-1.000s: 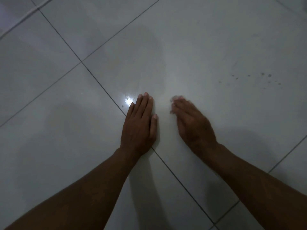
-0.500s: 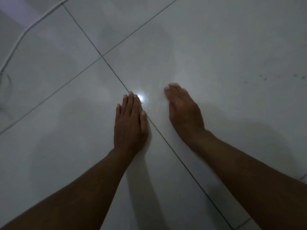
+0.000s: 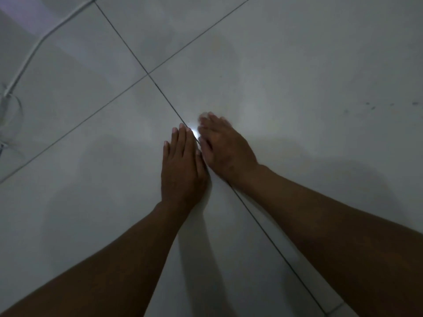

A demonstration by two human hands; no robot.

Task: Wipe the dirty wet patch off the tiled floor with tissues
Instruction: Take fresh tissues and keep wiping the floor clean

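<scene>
My left hand (image 3: 182,165) lies flat, palm down, on the pale tiled floor (image 3: 286,72), fingers together and holding nothing. My right hand (image 3: 225,147) lies flat beside it, almost touching it, fingers stretched forward and slightly blurred. A bright light reflection (image 3: 194,131) shines on the floor between the fingertips. A few small dark specks (image 3: 370,106) dot the tile at the far right. No tissue is in view. A wet patch cannot be made out in the dim light.
Dark grout lines (image 3: 128,49) cross the floor and meet ahead of my hands. A white cable (image 3: 34,49) runs along the upper left and ends in loose loops (image 3: 13,115) at the left edge.
My right hand has slid left until it sits next to my left hand. The view has shifted left, so the dark specks now lie nearer the right edge and the cable shows.
</scene>
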